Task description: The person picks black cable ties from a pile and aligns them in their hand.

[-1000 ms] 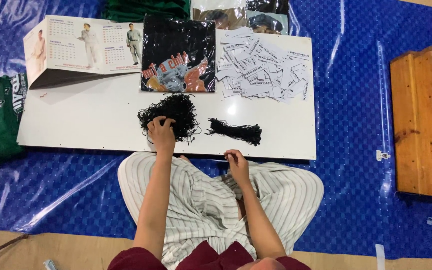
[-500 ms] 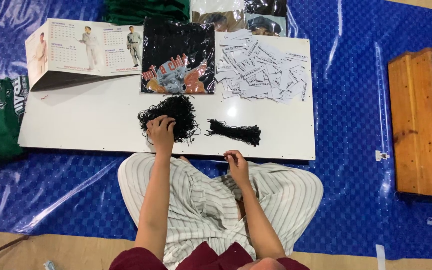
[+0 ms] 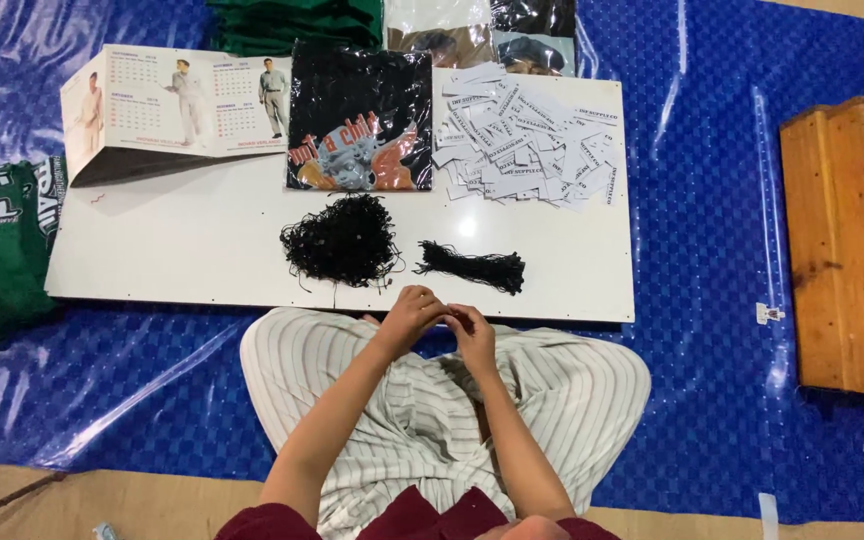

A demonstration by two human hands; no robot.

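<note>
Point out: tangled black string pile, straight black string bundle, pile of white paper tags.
Tangled black string pile [image 3: 342,240], head view, centre of heap.
Straight black string bundle [image 3: 472,268], head view, mid-length.
Pile of white paper tags [image 3: 527,140], head view, middle.

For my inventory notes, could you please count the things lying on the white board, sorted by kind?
Tangled black string pile: 1
Neat black string bundle: 1
Heap of white paper tags: 1
Folded black printed shirt in clear wrap: 1
Folding calendar: 1
Total: 5
The single tags are too many and too overlapped to count.
</note>
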